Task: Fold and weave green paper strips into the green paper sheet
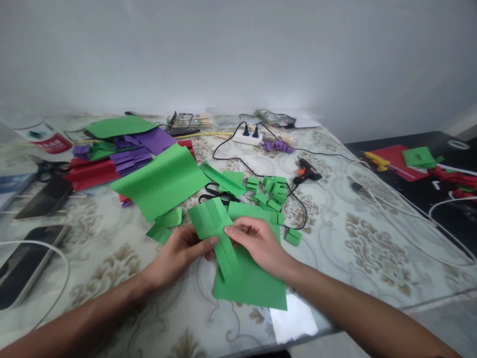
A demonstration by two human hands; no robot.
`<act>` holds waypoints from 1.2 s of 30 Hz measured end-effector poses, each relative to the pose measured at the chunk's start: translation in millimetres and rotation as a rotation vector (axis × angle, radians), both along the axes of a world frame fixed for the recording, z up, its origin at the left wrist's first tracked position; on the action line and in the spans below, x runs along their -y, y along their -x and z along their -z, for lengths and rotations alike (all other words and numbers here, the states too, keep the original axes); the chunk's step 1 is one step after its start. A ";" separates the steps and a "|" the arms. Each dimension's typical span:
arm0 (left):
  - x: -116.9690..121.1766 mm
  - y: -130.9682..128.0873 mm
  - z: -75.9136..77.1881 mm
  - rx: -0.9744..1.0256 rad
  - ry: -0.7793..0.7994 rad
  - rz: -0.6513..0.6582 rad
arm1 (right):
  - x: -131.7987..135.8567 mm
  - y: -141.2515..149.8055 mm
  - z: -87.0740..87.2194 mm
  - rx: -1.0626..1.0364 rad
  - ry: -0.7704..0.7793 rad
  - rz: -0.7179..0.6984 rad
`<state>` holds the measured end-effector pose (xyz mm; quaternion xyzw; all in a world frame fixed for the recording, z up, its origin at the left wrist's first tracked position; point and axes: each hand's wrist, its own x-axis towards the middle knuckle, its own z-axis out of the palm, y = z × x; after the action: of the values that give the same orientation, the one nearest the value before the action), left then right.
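Observation:
Between both hands is a creased strip of green paper (209, 217), tilted above the table, its lower end narrower and folded. My left hand (186, 247) pinches its left edge, thumb on top and fingers behind. From the right, my right hand (257, 241) grips the same strip with thumb and fingers closed. Beneath them lies a larger flat sheet of green paper (257, 286). Just beyond the hands are black-handled scissors (214, 195), partly covered by paper. Several small folded green paper pieces (276, 191) are heaped to the right of the scissors.
A large curved green sheet (164, 179) lies left of centre, near purple strips (130, 160) and red paper (91, 174). A black glue gun (307, 171) and a white power strip (248, 137) trail cables. Phones (30, 261) lie at left; a yellow glue gun (377, 160) is far right.

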<state>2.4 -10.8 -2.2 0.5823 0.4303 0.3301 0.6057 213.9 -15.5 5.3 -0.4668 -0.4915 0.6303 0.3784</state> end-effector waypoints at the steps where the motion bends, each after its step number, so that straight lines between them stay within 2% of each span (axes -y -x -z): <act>1: 0.0 0.1 0.1 0.002 -0.001 -0.001 | -0.2 -0.1 -1.2 -0.008 -0.007 0.008; 8: 2.2 0.3 2.4 0.013 -0.018 -0.036 | 0.1 1.6 0.7 -0.078 -0.012 0.028; 17: 2.5 1.1 1.3 0.021 -0.012 -0.062 | 2.2 0.9 -2.9 0.002 -0.020 -0.013; 29: 3.0 0.4 1.6 0.068 0.038 -0.073 | 1.2 0.8 -3.0 -0.109 -0.003 -0.039; 36: 2.4 -0.4 2.1 0.057 -0.017 -0.092 | 1.0 2.1 -2.5 -0.074 0.019 0.025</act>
<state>2.8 -13.2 -4.3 0.5574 0.4365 0.3775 0.5969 211.7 -16.5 7.8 -0.4528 -0.4652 0.6471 0.3999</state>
